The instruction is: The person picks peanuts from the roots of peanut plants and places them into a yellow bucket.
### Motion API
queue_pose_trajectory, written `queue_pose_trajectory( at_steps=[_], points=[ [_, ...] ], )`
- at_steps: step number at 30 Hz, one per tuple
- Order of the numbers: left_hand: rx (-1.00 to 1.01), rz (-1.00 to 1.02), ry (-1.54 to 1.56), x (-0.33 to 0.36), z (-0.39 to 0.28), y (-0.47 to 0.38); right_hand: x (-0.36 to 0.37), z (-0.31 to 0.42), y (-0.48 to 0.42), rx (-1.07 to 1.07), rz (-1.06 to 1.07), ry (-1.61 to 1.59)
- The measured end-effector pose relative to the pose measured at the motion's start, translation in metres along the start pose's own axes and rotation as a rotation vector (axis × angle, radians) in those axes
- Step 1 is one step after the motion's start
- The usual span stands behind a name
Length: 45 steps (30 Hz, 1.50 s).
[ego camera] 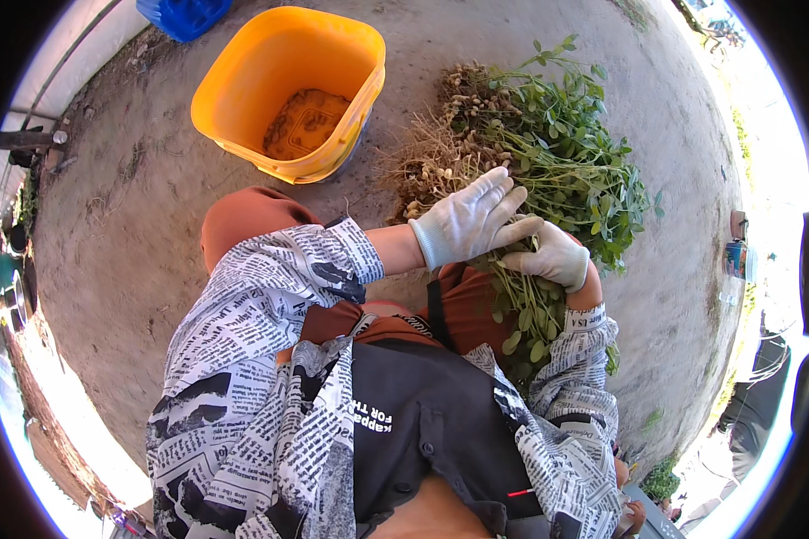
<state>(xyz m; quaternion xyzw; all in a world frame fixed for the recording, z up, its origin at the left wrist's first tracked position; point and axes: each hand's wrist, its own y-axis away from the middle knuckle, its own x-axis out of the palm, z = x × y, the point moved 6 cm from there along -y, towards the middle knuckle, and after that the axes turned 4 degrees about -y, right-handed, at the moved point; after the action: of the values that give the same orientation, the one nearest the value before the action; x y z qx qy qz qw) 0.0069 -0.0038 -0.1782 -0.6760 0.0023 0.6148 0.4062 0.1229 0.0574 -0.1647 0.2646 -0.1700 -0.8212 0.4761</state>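
Note:
My left hand [470,219], in a whitish knit glove, lies with extended fingers over the roots of a pile of peanut plants [573,155]. Its fingertips reach my right hand [549,257], gloved alike, whose fingers and thumb are closed around the stems of a peanut plant [529,320]; the leaves of that plant hang down over my right thigh. Roots and pods [438,162] of the pile point left, green leaves right. What lies under my left palm is hidden. An orange-yellow plastic bucket [205,118] stands upright at upper left, with a few brown bits on its bottom.
Bare ground [101,269] surrounds me. A blue plastic container [185,17] stands beyond the bucket. My left knee [256,219] is just below the bucket. A small container [738,261] and a brick-like block [738,224] lie far right. Part of another person [630,512] shows at lower right.

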Motion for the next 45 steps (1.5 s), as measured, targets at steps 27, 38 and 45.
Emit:
queue_pose_trajectory(
  at_steps=[27,38,45],
  points=[
    [-0.191,0.451,0.837,-0.017,0.058,-0.038,-0.004,0.028,0.024,0.324,-0.037,0.9],
    [-0.793,0.255,0.776,-0.049,0.175,0.031,-0.044,0.007,0.007,0.36,-0.038,0.552],
    [-0.646,0.229,0.738,-0.031,0.138,0.027,-0.051,0.004,-0.006,0.3,-0.055,0.651]
  ],
)
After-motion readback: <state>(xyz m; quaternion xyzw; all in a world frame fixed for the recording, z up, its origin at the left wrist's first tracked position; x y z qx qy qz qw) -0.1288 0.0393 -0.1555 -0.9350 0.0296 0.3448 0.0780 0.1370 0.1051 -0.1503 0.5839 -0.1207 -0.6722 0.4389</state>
